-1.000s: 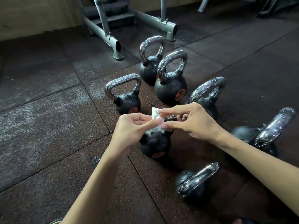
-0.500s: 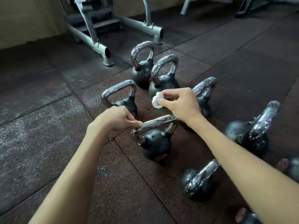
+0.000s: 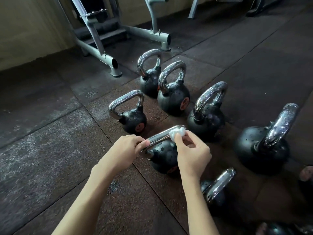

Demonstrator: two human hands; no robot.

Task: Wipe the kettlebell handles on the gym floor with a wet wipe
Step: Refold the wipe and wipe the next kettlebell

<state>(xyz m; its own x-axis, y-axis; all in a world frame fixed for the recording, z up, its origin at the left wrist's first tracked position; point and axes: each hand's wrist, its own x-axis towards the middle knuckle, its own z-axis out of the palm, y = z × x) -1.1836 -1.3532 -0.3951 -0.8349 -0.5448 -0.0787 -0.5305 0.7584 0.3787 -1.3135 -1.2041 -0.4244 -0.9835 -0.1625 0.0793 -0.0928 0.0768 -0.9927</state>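
Several black kettlebells with chrome handles stand on the dark rubber gym floor. The nearest one (image 3: 163,156) sits in front of me with its handle (image 3: 160,136) lying crosswise. My left hand (image 3: 124,150) grips the left end of that handle. My right hand (image 3: 190,150) pinches a small crumpled white wet wipe (image 3: 177,133) and presses it on the right part of the same handle. Other kettlebells stand behind at left (image 3: 131,116), centre (image 3: 172,97), far centre (image 3: 149,77) and right (image 3: 205,116).
A large kettlebell (image 3: 264,145) stands at the right and a smaller one (image 3: 216,187) lies near my right forearm. A grey machine frame (image 3: 108,56) stands at the back. Toes (image 3: 305,173) show at the right edge.
My right hand has brought the wipe down from the air onto the near kettlebell's handle. My left hand has closed on the handle's left end. The camera has come closer.
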